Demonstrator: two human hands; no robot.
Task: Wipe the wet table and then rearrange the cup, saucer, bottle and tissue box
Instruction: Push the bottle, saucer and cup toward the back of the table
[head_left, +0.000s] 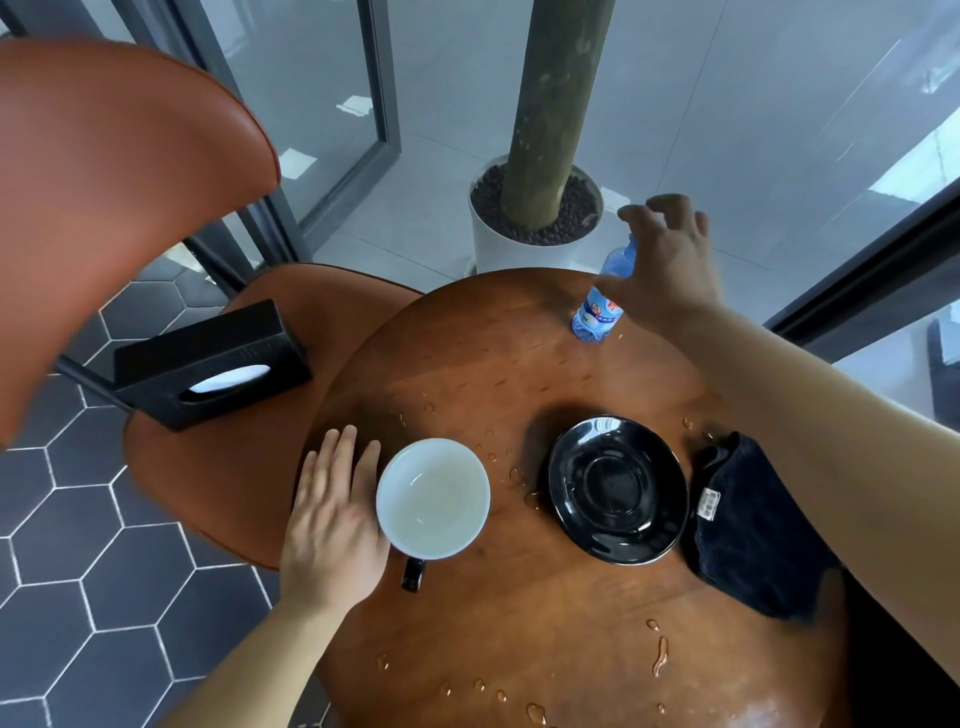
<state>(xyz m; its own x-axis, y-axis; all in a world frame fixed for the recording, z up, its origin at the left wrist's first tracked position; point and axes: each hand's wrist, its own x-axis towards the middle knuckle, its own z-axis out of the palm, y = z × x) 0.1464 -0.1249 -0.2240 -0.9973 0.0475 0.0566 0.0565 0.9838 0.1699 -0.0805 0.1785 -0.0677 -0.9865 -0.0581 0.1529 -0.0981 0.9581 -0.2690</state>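
Note:
A round brown wooden table (519, 597) carries scattered water drops. A cup (432, 498), white inside with a black handle, stands at its left; my left hand (335, 525) lies flat beside it, fingers apart, touching its side. To the right of the cup sits a black saucer (618, 488), and a dark folded cloth (748, 530) lies right of that. At the far edge stands a small clear water bottle (597, 312) with a blue label. My right hand (667, 260) hovers over its top with fingers spread, not closed on it. A black tissue box (213, 364) rests on the chair seat.
An orange-brown chair (119, 208) stands left of the table, its seat tucked against the table edge. Beyond the table a white planter (519, 249) holds a thick green trunk. Glass walls with dark frames run behind and to the right. The floor has dark hexagonal tiles.

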